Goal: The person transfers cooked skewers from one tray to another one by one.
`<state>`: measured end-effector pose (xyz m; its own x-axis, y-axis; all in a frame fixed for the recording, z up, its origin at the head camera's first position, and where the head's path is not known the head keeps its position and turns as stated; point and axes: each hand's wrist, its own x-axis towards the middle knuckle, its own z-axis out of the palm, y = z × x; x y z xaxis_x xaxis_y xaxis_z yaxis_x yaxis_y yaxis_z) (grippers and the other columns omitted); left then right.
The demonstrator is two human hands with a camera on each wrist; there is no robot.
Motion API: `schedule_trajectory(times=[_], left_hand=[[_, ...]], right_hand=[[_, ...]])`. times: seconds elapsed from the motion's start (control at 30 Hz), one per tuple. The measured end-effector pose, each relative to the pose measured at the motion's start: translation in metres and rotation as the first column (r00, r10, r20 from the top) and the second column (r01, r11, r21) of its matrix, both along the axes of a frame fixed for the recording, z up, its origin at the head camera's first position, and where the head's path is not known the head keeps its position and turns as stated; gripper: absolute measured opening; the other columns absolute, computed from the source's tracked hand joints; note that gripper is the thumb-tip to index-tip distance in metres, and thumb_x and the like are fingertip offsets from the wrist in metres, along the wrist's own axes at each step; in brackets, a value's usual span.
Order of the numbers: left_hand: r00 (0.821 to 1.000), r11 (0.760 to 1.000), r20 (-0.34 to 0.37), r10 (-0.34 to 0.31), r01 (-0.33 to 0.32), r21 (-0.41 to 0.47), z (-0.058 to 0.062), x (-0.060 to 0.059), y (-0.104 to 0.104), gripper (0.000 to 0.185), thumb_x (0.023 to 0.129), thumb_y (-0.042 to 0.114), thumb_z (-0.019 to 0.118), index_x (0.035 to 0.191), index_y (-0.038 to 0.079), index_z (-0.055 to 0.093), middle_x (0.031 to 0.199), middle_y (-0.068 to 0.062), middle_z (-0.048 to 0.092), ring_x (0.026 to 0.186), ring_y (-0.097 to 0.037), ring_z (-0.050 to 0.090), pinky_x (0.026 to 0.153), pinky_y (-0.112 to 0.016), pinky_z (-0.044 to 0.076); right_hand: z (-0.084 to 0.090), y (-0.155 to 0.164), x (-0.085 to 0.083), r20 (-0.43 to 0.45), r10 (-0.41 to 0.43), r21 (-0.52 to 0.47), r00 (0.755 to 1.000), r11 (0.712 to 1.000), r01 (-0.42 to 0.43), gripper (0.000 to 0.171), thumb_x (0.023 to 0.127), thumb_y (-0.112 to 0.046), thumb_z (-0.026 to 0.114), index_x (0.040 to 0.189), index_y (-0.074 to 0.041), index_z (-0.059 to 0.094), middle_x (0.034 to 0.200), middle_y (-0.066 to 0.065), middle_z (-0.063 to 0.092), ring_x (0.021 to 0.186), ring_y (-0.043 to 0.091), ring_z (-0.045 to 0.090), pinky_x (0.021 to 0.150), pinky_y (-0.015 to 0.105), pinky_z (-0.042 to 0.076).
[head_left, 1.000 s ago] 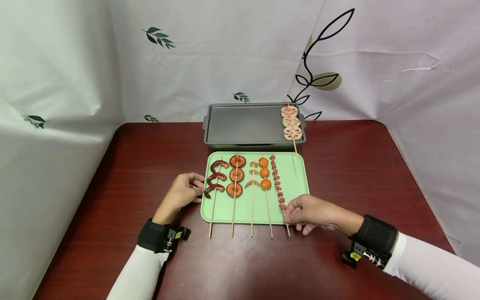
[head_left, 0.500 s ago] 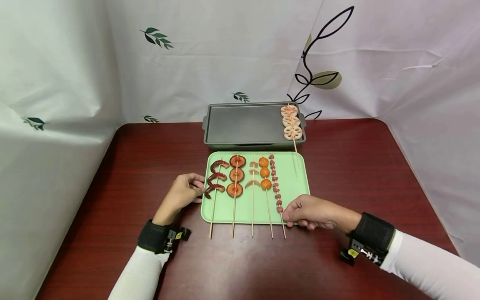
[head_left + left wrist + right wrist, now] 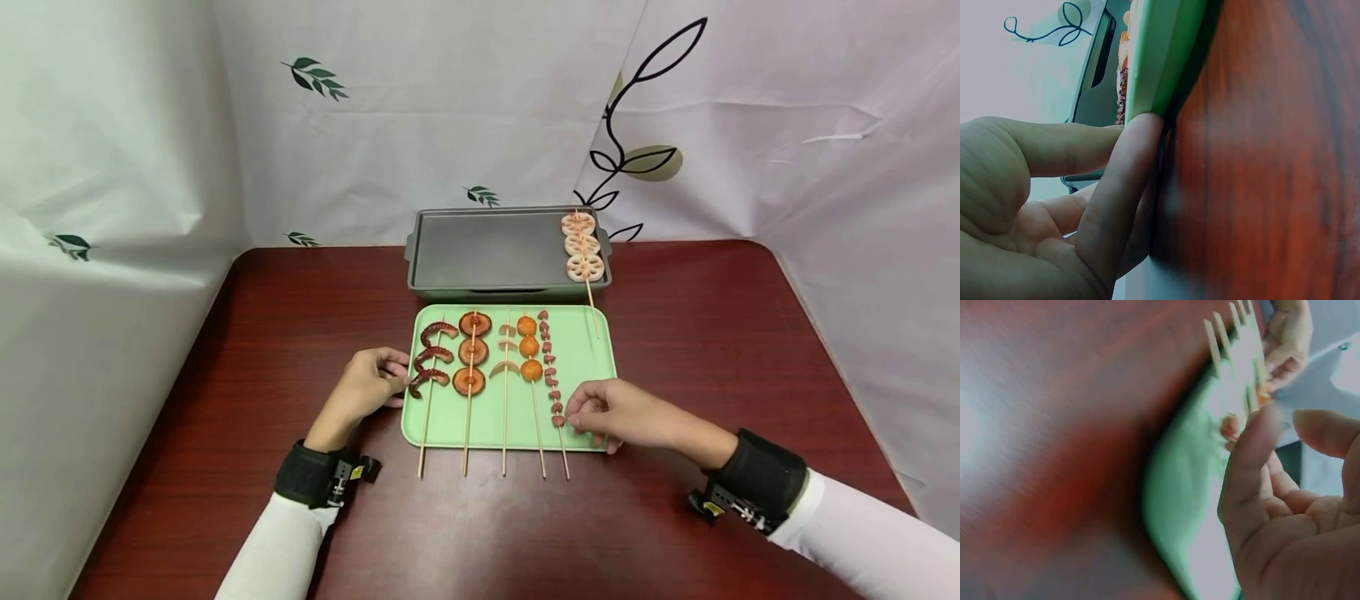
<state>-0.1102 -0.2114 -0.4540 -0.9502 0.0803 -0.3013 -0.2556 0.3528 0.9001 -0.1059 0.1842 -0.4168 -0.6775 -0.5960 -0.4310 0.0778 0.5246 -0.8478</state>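
Observation:
A light green tray (image 3: 588, 358) lies on the table, bearing a row of skewers whose sticks reach over its near edge. From the left come a tentacle skewer (image 3: 433, 353), a mushroom skewer (image 3: 472, 351), one with pale curved pieces (image 3: 506, 367), one with orange balls (image 3: 531, 370) and one with small red pieces (image 3: 551, 372). My left hand (image 3: 371, 382) pinches the tray's left rim, a thumb and finger at its edge in the left wrist view. Just right of the red skewer is my right hand (image 3: 618, 412), thumb and forefinger apart with nothing between them.
Behind the tray stands a dark grey griddle (image 3: 487, 247). A lotus root skewer (image 3: 583, 244) lies along its right side, its stick hanging out over the tray. The reddish wooden table (image 3: 315, 292) ends at a pale patterned cloth (image 3: 450, 108) at the back.
The red skewer's lower end has swung left, lining up more with the other sticks. My right hand has let go of its stick and risen slightly away. My left hand stays put.

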Motion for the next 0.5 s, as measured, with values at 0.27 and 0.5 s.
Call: schedule_trajectory(times=[0.27,0.5], left_hand=[[1.0,1.0,0.005,0.002,-0.002,0.012,-0.001,0.0,0.0,0.033,0.094,-0.007,0.057,0.126,-0.012,0.06,0.095,-0.014,0.058,0.075,-0.016,0.064,0.062,-0.033,0.065],[1.0,1.0,0.008,0.004,-0.004,0.008,0.0,-0.001,0.0,0.031,0.094,-0.007,0.056,0.125,-0.012,0.06,0.094,-0.014,0.058,0.075,-0.016,0.064,0.062,-0.033,0.065]], right_hand=[[0.029,-0.002,-0.004,-0.325,-0.044,0.033,0.945,0.998,0.058,0.019,0.101,-0.019,0.067,0.112,-0.004,0.066,0.09,0.006,0.069,0.077,0.019,0.066,0.062,0.028,0.058],[0.033,0.0,-0.007,-0.633,-0.27,-0.113,0.725,0.959,0.259,0.02,0.101,-0.014,0.067,0.121,-0.01,0.066,0.107,0.004,0.069,0.087,0.008,0.062,0.068,0.019,0.053]])
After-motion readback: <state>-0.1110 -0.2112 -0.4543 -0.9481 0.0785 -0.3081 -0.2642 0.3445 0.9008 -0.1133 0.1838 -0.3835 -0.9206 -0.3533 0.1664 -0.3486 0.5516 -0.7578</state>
